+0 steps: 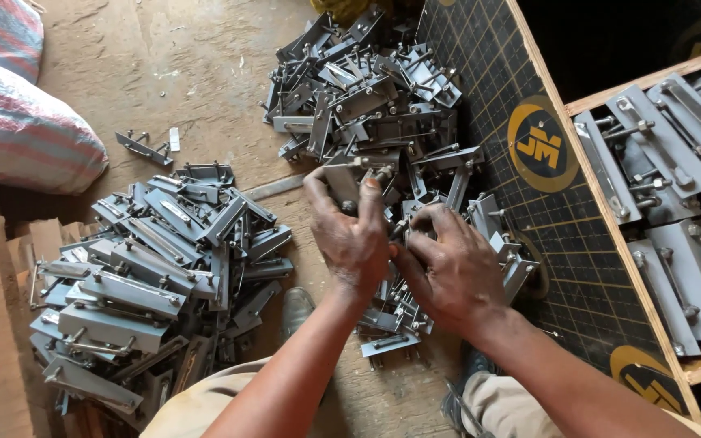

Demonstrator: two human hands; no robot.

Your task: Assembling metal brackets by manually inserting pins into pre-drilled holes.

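Knees in beige trousers (204,410) frame both hands: left hand (352,235) grips grey metal bracket (349,174) over centre pile (367,97); right hand (448,272) closed on small part, w/ stacked brackets (156,268) at left.

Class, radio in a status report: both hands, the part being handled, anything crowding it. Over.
Left hand grips grey metal bracket from above. Right hand closed on small parts beside it; hidden. Loose bracket heap behind, stacked pile left.

Bracket piles (164,268) flank bare floor (204,81) — crate wall (545,146) right.
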